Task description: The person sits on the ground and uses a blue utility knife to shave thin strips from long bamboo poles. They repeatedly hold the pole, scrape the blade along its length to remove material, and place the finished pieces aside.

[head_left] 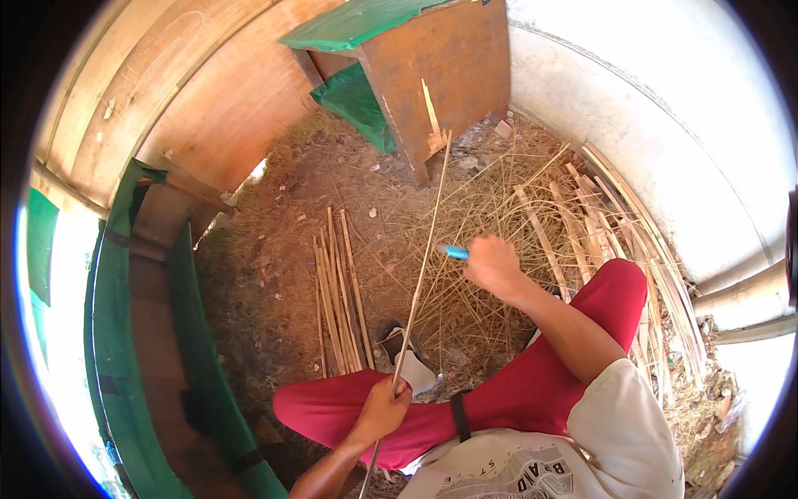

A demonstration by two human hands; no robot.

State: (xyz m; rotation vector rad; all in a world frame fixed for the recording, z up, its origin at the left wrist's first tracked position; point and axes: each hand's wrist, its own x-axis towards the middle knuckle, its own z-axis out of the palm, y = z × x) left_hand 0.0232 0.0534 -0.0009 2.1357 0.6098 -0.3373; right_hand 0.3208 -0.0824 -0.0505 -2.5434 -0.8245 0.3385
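Note:
My left hand is closed around a long thin bamboo strip, low down near my left knee. From that fist the strip slants up and away toward the wooden cabinet, and its lower end passes beneath my forearm. My right hand is closed on a tool with a light-blue handle, held just right of the strip and apart from it. Whether the tool has a blade cannot be made out. Thin shavings lie scattered on the ground beneath my right hand.
Several cut bamboo strips lie beyond my left knee. Longer split pieces are heaped along the pale wall at right. A brown wooden cabinet with green covering stands ahead. A green-edged frame is at left.

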